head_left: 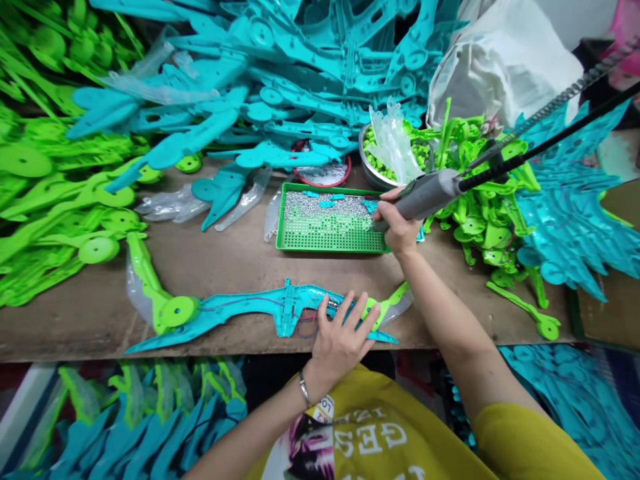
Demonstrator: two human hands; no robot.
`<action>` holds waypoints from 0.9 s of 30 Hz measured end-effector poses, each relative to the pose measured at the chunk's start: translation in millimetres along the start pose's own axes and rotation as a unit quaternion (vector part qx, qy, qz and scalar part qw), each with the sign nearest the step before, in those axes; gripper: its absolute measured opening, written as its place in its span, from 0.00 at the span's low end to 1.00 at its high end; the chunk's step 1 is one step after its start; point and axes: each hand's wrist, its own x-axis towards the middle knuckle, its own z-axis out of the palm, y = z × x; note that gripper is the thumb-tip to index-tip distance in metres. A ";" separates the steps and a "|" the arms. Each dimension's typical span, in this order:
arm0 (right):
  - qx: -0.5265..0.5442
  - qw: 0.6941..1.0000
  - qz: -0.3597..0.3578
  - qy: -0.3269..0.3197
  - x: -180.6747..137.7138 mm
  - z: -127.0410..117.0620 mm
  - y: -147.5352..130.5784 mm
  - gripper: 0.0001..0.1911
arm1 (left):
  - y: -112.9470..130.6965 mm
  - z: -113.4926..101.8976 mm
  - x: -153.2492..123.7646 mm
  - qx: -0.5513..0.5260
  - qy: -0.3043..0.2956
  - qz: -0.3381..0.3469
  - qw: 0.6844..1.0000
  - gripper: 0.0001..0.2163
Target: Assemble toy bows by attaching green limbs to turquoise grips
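A blue plastic toy bow body (245, 307) lies lengthwise along the front of the table, with a green limb piece (177, 312) at its left end and another green piece (387, 307) at its right. My left hand (343, 333) rests flat on the right half of the bow, fingers spread. Thin red and dark wires (306, 325) show beside the fingertips. Wrapped around a grey electric screwdriver (433, 192), my right hand (400, 230) is over the right end of a green perforated basket (330, 250). Small silvery screws (305, 205) fill its far part; the screwdriver's tip is hidden.
Blue bow parts (310, 87) are heaped at the back, green parts (60, 207) at the left. A metal bowl (370, 170) of small green pieces stands behind the basket. More green parts (470, 220) lie right. A coiled cable (565, 93) runs up from the screwdriver.
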 end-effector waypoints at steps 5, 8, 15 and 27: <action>0.003 1.000 -0.007 -0.020 2.3 0.7 1.1 0.11 | 0.0 -0.9 0.5 -0.007 0.000 -0.002 1.000 0.26; -0.001 1.000 -0.009 -0.026 2.4 -0.7 -1.0 0.13 | -0.3 -0.9 0.4 -0.004 0.005 0.001 1.000 0.25; 0.016 1.000 -0.004 -0.018 2.1 -0.1 -3.6 0.11 | -0.2 -0.9 0.5 -0.007 0.000 -0.001 1.000 0.25; -0.010 1.000 -0.003 -0.028 5.6 -0.9 -12.2 0.13 | -0.5 -1.4 0.5 -0.011 0.002 0.000 1.000 0.25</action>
